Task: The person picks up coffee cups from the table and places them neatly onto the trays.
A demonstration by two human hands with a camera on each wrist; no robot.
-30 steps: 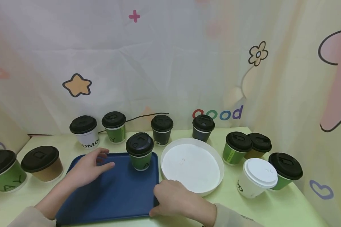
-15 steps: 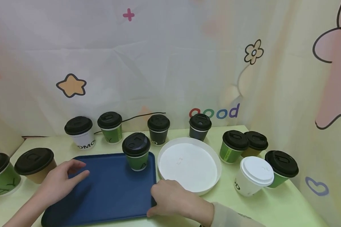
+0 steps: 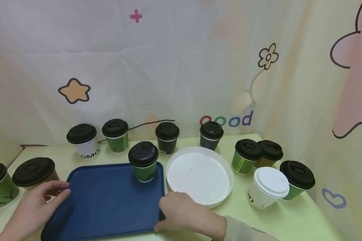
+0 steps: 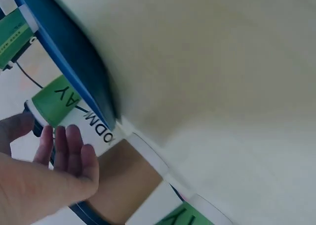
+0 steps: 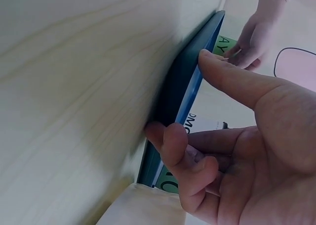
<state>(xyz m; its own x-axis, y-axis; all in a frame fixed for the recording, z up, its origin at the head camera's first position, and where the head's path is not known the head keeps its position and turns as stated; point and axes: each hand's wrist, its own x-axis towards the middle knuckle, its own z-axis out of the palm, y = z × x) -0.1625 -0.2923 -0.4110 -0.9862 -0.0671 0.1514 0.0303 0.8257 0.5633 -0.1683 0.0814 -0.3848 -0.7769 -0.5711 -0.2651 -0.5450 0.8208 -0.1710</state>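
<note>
Head view: your right hand (image 3: 181,212) grips the tray (image 3: 108,204) at its near right corner, thumb on the near side, the other fingers curled at the right rim; whether that corner is raised, you cannot tell. Your left hand (image 3: 33,206) holds nothing, thumb and loosely bent fingers spread apart, just beside the tray's left edge and in front of the brown cup (image 3: 37,172). A green cup (image 3: 144,169) stands upright near the tray's far right corner. The tray is on the pale green table (image 3: 244,217), with a printed curtain (image 3: 169,67) behind. A thin strip of table separates tray and white dish (image 3: 200,177). A wider stretch runs between your right sleeve (image 3: 244,230) and the white cup (image 3: 265,189).
</note>
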